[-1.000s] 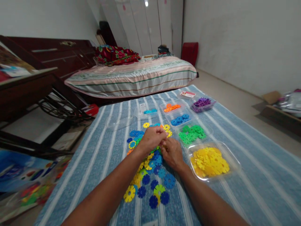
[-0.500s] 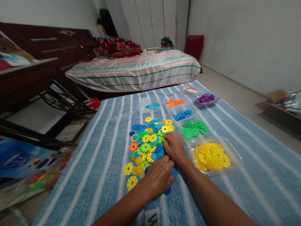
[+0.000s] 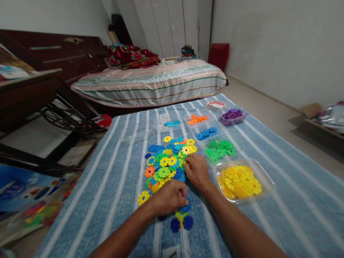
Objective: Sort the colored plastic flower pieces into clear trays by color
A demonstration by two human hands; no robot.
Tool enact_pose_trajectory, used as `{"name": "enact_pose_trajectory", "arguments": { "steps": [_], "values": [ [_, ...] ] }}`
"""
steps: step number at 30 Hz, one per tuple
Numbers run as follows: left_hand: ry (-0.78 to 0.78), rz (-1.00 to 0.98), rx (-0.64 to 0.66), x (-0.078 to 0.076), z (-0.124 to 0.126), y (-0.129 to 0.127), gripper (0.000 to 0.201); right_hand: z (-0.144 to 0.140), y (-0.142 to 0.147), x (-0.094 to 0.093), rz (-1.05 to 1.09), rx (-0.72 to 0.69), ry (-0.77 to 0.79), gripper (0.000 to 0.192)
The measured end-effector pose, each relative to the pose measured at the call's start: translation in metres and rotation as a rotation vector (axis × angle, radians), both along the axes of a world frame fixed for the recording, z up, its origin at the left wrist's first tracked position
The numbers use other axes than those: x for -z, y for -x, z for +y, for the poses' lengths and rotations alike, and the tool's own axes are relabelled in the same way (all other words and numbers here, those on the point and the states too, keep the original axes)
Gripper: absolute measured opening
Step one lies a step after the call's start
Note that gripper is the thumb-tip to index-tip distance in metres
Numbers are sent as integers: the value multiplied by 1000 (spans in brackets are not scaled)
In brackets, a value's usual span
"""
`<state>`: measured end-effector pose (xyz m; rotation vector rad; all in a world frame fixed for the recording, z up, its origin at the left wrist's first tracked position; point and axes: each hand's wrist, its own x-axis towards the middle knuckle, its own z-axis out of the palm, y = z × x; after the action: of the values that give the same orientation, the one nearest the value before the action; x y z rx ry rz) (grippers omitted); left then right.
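Curling inward, the fingers of the left hand [image 3: 168,196] close over a blue disc [image 3: 185,207] at the near edge of the pile of plastic discs [image 3: 167,163], though how firmly they pinch it is hidden by the knuckles. The right hand [image 3: 197,171] lies palm down just beyond it, fingertips bent onto a yellow disc [image 3: 187,164] at the pile's right edge; whether they grip it or only press on it I cannot tell. The pile sits on a blue striped mat [image 3: 268,143], with 2 dark blue discs [image 3: 181,223] loose just below the left hand. Beside the right hand stands a clear tray of yellow discs [image 3: 243,181], then a tray of green discs [image 3: 220,148], and farther off smaller trays of blue, orange and purple pieces, too small to make out singly. Both forearms are cut off by the bottom edge.
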<state>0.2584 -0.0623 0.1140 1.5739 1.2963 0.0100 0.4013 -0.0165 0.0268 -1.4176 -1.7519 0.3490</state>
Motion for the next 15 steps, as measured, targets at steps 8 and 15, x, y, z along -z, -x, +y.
{"name": "enact_pose_trajectory", "arguments": {
  "steps": [8, 15],
  "values": [
    [-79, -227, -315, -21, 61, -2, 23, 0, 2, -2, -8, -7, 10, 13],
    [-223, -742, -646, -55, 98, -62, 44, 2, 1, 0, 13, -30, 24, 14]
  ]
}}
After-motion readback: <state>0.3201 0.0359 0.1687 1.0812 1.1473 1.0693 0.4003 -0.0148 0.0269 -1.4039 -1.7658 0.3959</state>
